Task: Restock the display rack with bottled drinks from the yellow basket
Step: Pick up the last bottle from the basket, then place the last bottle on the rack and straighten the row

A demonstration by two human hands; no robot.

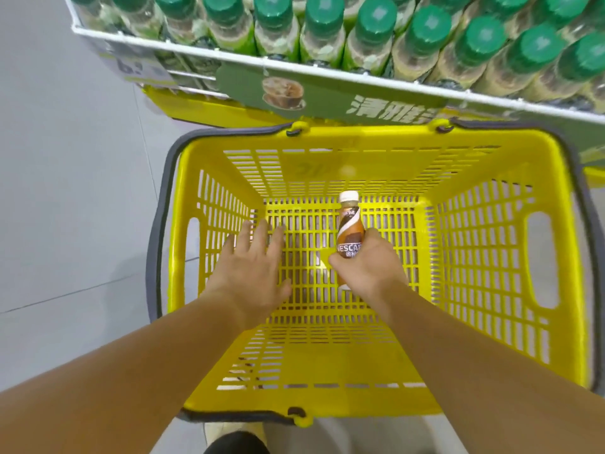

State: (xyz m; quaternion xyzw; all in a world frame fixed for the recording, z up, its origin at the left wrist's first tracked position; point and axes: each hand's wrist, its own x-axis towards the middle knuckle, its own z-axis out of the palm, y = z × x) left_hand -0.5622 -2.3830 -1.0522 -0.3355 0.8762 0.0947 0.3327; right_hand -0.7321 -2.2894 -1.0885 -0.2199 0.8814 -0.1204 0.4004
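Right hand point(366, 260) is gripping a bottle point(349, 229) inside the basket point(491, 198), while left hand point(252, 257) is hovering open, holding nothing.

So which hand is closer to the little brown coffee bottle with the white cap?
Right. The right hand is wrapped around the little brown coffee bottle with the white cap; the left hand is spread open beside it, not touching.
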